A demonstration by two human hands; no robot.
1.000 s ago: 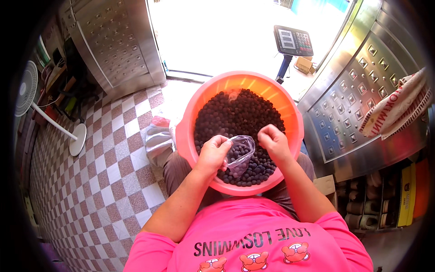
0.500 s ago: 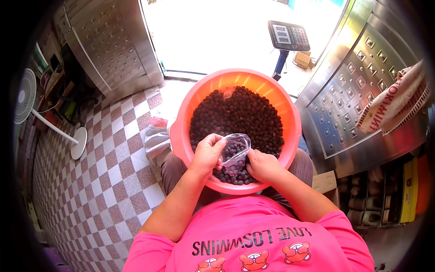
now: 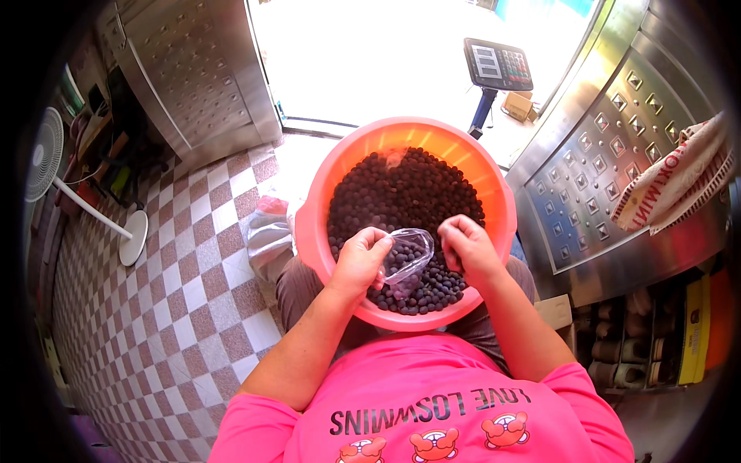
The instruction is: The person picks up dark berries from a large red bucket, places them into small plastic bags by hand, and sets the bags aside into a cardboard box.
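Note:
A large orange-pink plastic tub [image 3: 315, 202] sits between my knees, much of it filled with dark purple round berries [image 3: 421, 181]. My left hand [image 3: 363, 258] is closed on the rim of a clear plastic bag [image 3: 409, 255]. The bag's mouth gapes toward the right over the near part of the tub, and dark berries show through its film. Just right of the bag, my right hand [image 3: 465, 247] hovers over the berries, apart from the bag. Its fingers are curled together; whatever they hold, if anything, is hidden.
Beyond the tub stands a scale display [image 3: 498, 65] on a blue post in the bright doorway. White plastic bags [image 3: 268, 235] lie left of the tub. A white fan [image 3: 133, 238] stands farther left. Shoes on a rack [image 3: 625, 351] and a metal door [image 3: 594, 177] are at the right.
My right hand has left the bag's edge and moved up and right over the berries. My left hand still holds the bag nearly in place.

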